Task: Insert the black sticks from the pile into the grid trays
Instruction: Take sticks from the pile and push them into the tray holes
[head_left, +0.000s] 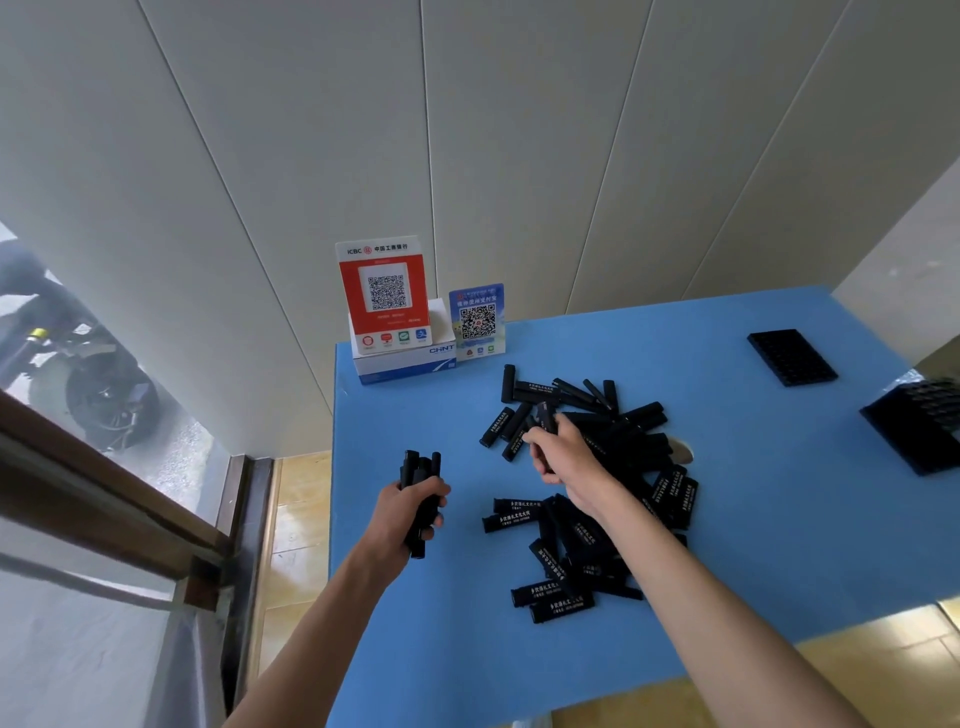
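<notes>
Far on the left, behind a big glass window with a brown frame (104, 467), a dark scooter wheel (111, 400) is showing outside. A pale wall of long panels (467, 130) is standing behind everything.

The left hand (413, 512) is hanging over the left part of the flat blue table top (779, 545). Its fingers are curling tight round a bundle of thin black sticks (421, 486), which are pointing up and away from the person.

At the back of the table, a white and blue cardboard box (405, 358) is sitting by the wall. A red and white card with a square code (384, 293) is leaning in it. Just beside it, a smaller blue card with a square code (478, 322) is standing up.

In the middle of the table, a big messy pile of short black sticks with white writing (587, 519) is lying in all directions. Some are crossing over others.

The right hand (563, 449) is reaching into the far part of the pile. Its fingers are bending and pinching one black stick (543, 418) at the tips, with the arm lying over the pile.

To the right, well apart from the pile, a flat black grid tray (792, 357) is lying near the back edge. Closer to the right edge, a second black grid tray (919, 426) is partly cut off and a bit blurry. I cannot tell if any sticks are sitting in the trays.
</notes>
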